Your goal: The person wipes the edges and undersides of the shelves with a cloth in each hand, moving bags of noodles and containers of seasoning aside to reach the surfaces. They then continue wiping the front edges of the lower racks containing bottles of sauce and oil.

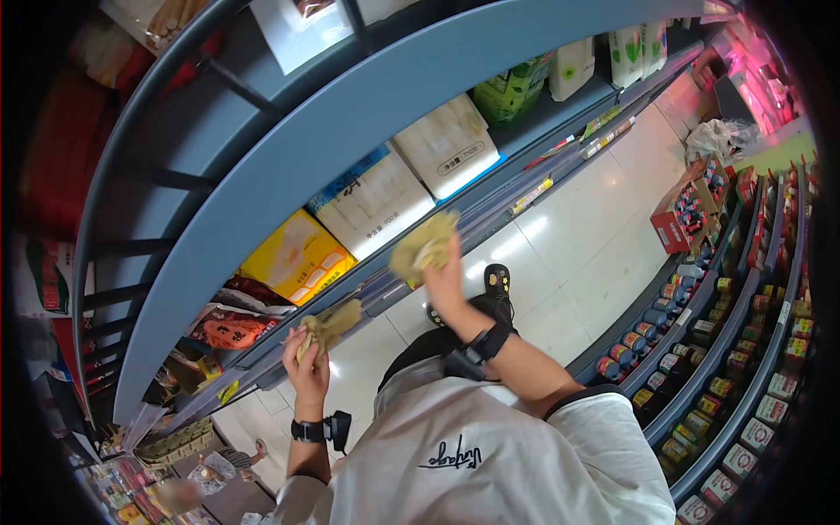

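My left hand point(307, 363) is closed round a yellowish-brown cloth point(329, 325), close to the front edge of the grey-blue shelf point(254, 188). Farther right, my right hand point(446, 278) grips a second yellowish cloth point(423, 248), held in front of the shelf's price rail point(477, 219). Both cloths look crumpled. Behind them on the shelf lie a yellow package point(298, 257) and white packages point(371, 200). Whether either cloth touches the rail cannot be made out.
Shelves with rows of bottles and jars point(700, 420) curve along the right. An open red carton point(687, 219) of bottles stands beside them. Tiled floor point(569, 227) runs between the shelves. At the lower left another person point(214, 472) is partly in view.
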Demonstrator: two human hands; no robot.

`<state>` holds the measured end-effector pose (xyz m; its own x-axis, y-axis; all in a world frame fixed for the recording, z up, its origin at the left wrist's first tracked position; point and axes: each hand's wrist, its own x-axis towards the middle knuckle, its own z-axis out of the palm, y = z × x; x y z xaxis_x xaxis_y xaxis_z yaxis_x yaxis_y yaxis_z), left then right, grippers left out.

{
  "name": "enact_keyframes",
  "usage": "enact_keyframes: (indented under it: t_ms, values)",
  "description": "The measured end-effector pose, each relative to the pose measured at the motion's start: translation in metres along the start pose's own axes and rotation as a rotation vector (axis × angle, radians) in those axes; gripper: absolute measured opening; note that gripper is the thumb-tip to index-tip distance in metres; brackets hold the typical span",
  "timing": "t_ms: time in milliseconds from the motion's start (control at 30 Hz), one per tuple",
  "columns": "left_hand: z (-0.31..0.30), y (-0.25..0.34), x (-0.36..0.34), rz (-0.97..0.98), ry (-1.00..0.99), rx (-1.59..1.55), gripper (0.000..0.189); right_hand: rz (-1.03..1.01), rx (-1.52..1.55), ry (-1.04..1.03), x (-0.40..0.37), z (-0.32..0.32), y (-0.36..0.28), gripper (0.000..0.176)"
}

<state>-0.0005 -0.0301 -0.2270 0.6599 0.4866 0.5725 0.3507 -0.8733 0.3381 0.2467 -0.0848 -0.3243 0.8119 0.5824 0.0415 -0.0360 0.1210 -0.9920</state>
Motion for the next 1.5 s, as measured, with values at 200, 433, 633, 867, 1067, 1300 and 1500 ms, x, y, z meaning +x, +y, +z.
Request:
enact_keyframes:
  t_ms: [200,433,633,867,1067,1300,1500]
  values:
    - [0.005,0.013,-0.012,-0.57,-0.109,-0.166,0.037,0.128,0.162,-0.52,-0.016,0.017,-0.034,0.043]
    - [0.019,-0.024,-0.036,-1.402,-0.089,-1.702,0.035,0.883,0.354,-0.647,-0.004,0.01,-0.077,0.036]
    - [0.019,-0.011,0.016,-1.518,0.372,-2.065,0.033,1.235,0.791,-0.578,-0.004,0.047,-0.071,0.031]
    - [0.0,-0.048,-0.034,-1.368,0.316,-1.622,0.033,0.863,0.77,-0.231,0.065,-0.062,-0.045,0.034]
    - [-0.007,-0.021,-0.012,-1.582,0.519,-1.795,0.038,0.698,0.494,-0.211,0.063,-0.073,-0.083,0.038]
    - [0.032,-0.017,0.03,-1.642,0.298,-2.232,0.031,1.181,0.708,-0.285,0.032,0.008,-0.081,0.03]
    - [-0.003,-0.056,-0.032,-1.356,0.168,-1.524,0.03,0.801,0.639,0.007,0.102,-0.083,-0.076,0.024]
